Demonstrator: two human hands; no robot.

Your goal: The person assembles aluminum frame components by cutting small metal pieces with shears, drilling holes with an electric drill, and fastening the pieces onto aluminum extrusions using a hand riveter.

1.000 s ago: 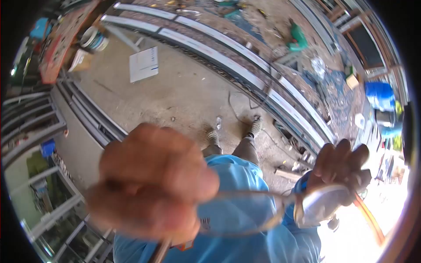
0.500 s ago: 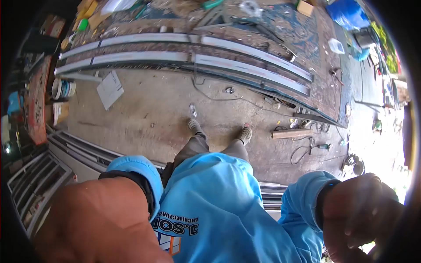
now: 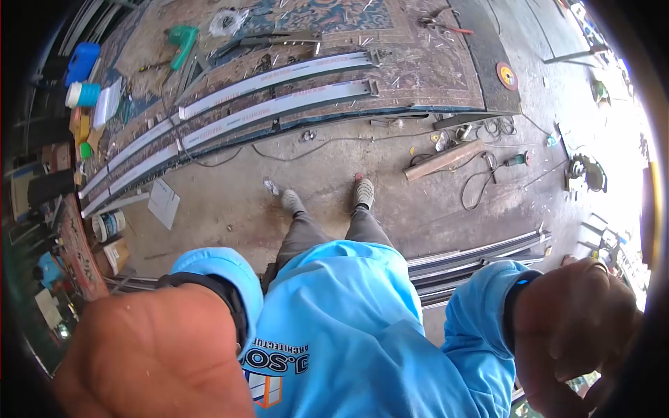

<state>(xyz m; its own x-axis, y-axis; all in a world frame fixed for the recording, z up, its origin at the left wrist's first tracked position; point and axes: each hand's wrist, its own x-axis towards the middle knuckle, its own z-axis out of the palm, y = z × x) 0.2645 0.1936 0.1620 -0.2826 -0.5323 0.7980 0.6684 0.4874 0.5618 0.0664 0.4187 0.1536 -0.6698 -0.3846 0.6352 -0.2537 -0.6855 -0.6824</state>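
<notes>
My left hand (image 3: 153,355) is raised very close to the camera at the lower left, with a dark band on its wrist. Its fingers are out of sight beyond the frame's edge. At the lower right my right hand (image 3: 578,327) is also held up near the camera, its fingers curled together; what they hold is hidden. Between the two arms is a light blue shirt (image 3: 341,306) with printed lettering. No glasses show at this moment.
A low carpeted platform (image 3: 432,76) holds two long white-faced bars (image 3: 279,108) and a green tool (image 3: 182,45). On the floor lie a wooden block (image 3: 442,161), cables, a white sheet (image 3: 164,203) and metal profiles (image 3: 481,254). A bucket (image 3: 108,226) stands left.
The glasses held between my hands a second ago have left the view, and both hands have come up beside the camera. The view has turned, with the platform's right end now showing.
</notes>
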